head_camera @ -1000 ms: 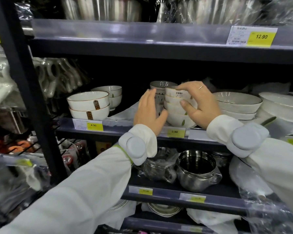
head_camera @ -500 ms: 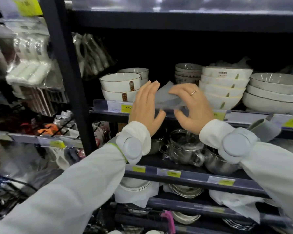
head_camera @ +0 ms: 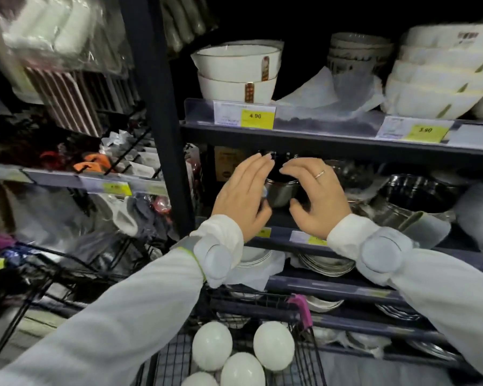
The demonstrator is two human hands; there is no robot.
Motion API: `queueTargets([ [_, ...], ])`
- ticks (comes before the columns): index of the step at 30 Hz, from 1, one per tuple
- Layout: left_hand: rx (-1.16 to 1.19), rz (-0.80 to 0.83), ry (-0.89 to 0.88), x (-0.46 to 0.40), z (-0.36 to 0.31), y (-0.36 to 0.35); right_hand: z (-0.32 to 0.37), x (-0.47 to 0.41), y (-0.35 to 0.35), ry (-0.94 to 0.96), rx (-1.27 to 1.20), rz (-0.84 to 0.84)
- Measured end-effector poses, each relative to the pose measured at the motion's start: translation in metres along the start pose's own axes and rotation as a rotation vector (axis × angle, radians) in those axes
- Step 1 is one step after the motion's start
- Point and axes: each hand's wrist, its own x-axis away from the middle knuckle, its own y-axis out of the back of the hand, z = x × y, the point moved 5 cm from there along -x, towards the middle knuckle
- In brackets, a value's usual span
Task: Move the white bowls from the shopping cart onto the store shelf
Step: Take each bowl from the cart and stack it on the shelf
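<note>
Both hands, left [head_camera: 241,195] and right [head_camera: 317,197], hang open and empty before the shelf [head_camera: 318,140]; bowls [head_camera: 243,355] sit inverted in the cart [head_camera: 262,302] below, best lifted two-handed by the rims.

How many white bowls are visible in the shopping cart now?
4. In the shopping cart, upside down: one at left, one at right, one in front between them, one cut off at the bottom edge. More may be out of view.

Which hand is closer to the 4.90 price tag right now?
Left. The left hand is below the 4.90 tag, almost straight under it. The right hand is also below the tag but further off to the right. Both hands are empty.
</note>
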Motion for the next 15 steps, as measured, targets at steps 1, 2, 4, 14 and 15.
queueTargets([
  [1,0.006,0.020,-0.001,0.006,0.004,-0.004,0.001,0.004,-0.007,-0.007,-0.003,0.014],
  [2,0.015,0.034,0.002,0.013,0.007,-0.009,0.002,0.009,-0.013,-0.017,-0.004,0.023],
  [4,0.029,0.058,-0.001,0.024,0.008,-0.016,0.001,0.018,-0.022,-0.040,-0.006,0.031],
  [14,0.095,0.242,0.098,0.112,0.026,-0.085,0.001,0.093,-0.103,-0.169,-0.057,0.181],
  [15,0.092,0.262,0.114,0.122,0.029,-0.094,-0.002,0.103,-0.111,-0.190,-0.063,0.199],
])
